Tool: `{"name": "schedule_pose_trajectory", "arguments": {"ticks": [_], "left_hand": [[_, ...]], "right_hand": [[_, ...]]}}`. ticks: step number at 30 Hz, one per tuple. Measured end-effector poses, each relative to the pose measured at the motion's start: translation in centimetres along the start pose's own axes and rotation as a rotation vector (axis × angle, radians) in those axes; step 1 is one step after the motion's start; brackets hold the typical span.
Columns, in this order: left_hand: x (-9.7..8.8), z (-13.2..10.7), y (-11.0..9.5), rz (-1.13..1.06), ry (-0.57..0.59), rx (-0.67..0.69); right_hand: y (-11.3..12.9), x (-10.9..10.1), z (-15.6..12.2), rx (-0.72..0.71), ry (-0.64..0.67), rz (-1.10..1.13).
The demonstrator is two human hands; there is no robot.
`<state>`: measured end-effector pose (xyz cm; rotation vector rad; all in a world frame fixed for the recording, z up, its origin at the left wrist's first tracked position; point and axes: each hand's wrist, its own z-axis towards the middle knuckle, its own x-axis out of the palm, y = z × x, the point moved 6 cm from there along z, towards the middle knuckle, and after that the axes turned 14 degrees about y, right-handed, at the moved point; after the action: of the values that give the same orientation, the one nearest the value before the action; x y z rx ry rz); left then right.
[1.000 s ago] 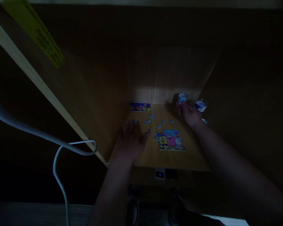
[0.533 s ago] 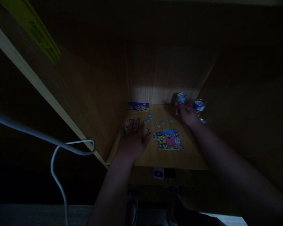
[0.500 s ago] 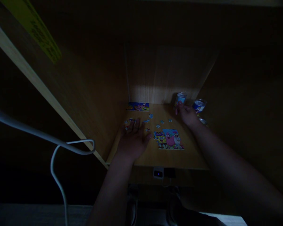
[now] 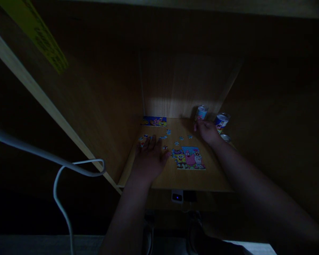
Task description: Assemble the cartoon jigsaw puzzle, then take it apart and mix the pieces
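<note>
My left hand (image 4: pixel 149 157) lies on the wooden shelf with its fingers spread, among loose jigsaw pieces (image 4: pixel 164 147). Right of its thumb is a partly joined jigsaw puzzle (image 4: pixel 190 158) of cartoon figures, with an uneven left edge. My right hand (image 4: pixel 207 131) is over the back right of the shelf, its fingers curled together. Whatever those fingers hold, if anything, is too dark to make out. Just behind them stands a can with a blue label (image 4: pixel 202 112); I cannot tell if they touch it.
A second can (image 4: pixel 222 120) and a low round lid or tin (image 4: pixel 225 138) are by my right wrist. A picture strip (image 4: pixel 154 121) lies at the back left. Below the shelf edge is a small device with a lit screen (image 4: pixel 177 197). A white cable (image 4: pixel 61 202) hangs at left.
The whole view has shifted slightly. My right hand stays in front of the blue-labelled can with its fingers curled. My left hand keeps its place on the shelf.
</note>
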<state>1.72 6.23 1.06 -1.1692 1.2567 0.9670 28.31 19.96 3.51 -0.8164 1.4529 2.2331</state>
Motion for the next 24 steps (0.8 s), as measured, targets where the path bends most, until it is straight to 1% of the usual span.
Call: {"name": "schedule_pose_trajectory", "arguments": {"ticks": [5,8,11,15,17,18,21,23,24], "left_hand": [[-0.3,-0.2,0.1,-0.02,-0.05,0.007],[-0.2,-0.2,0.1,-0.024,-0.052,0.005],[-0.1,-0.2,0.1,-0.029,-0.056,0.007],[0.0,-0.2,-0.1,-0.025,-0.04,0.028],[0.0,-0.2,-0.2,-0.025,-0.02,0.047],[0.1,-0.2,-0.3,-0.026,-0.01,0.052],[0.0,-0.2,-0.5,-0.037,-0.001,0.073],[0.0,-0.2,-0.8,-0.048,-0.005,0.097],[-0.1,-0.3,-0.9,-0.055,-0.011,0.11]], "right_hand": [[-0.4,-0.1,0.3,0.0,0.0,0.0],[-0.5,-0.1,0.3,0.016,0.006,-0.002],[-0.3,-0.1,0.2,-0.005,0.012,-0.015],[-0.4,0.6,0.4,-0.014,0.055,-0.054],[0.0,1.6,0.7,-0.059,0.114,-0.096],[0.4,2.3,0.7,-0.112,0.157,-0.126],[2.6,5.0,0.3,-0.341,0.302,-0.257],[3.5,6.7,-0.1,-0.394,0.369,-0.349],[3.7,7.5,-0.4,-0.387,0.41,-0.391]]}}
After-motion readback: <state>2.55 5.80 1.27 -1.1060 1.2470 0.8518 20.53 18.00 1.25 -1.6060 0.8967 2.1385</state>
